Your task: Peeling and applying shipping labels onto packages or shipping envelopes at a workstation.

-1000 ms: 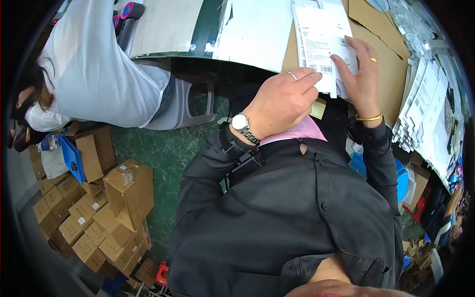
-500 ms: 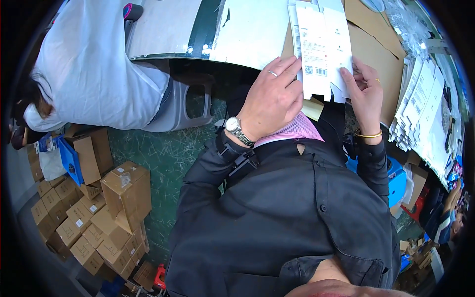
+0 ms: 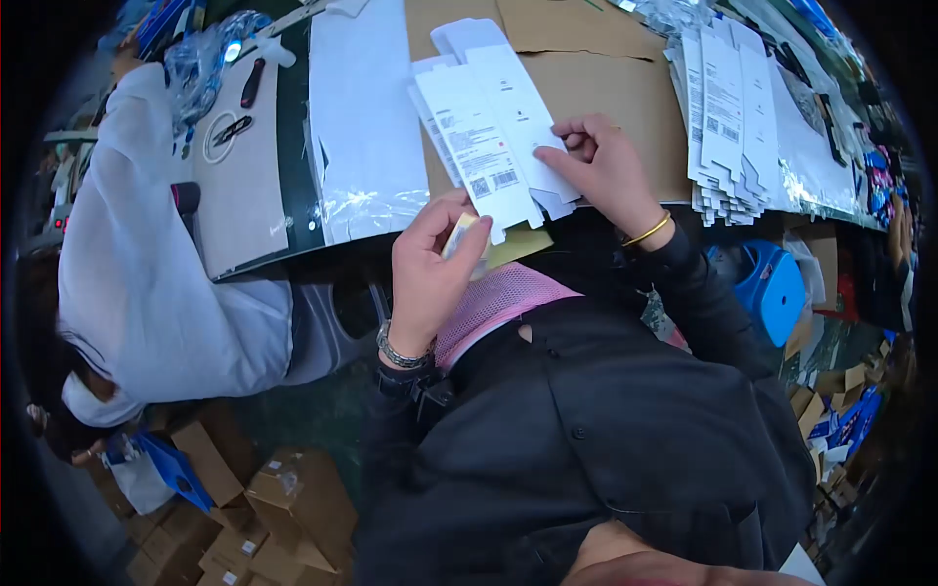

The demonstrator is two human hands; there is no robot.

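A small stack of flat, unfolded white cartons (image 3: 486, 142) with printed text and codes lies tilted at the table's front edge. My right hand (image 3: 611, 166) is closed on its right edge, thumb on top and fingers curled. At the lower left corner of the stack, my left hand (image 3: 430, 264) is closed with a small pale yellow strip (image 3: 457, 237) between thumb and fingers. Part of that strip is hidden by the thumb. Below the cartons, a yellow sheet of paper (image 3: 521, 248) shows above the pink mesh cloth (image 3: 508, 305) on my lap.
Another stack of flat white cartons (image 3: 728, 117) lies to the right on the table, beside brown cardboard (image 3: 616, 107). Snips (image 3: 233, 129) lie at left, near a person in a white top (image 3: 166, 264). A blue stool (image 3: 772, 293) stands right; brown boxes (image 3: 303, 498) sit on the floor.
The view has swung, so the table shows more fully. My left hand has turned and come down to the cartons' lower corner, showing the yellow strip. My right hand stays on their right edge.
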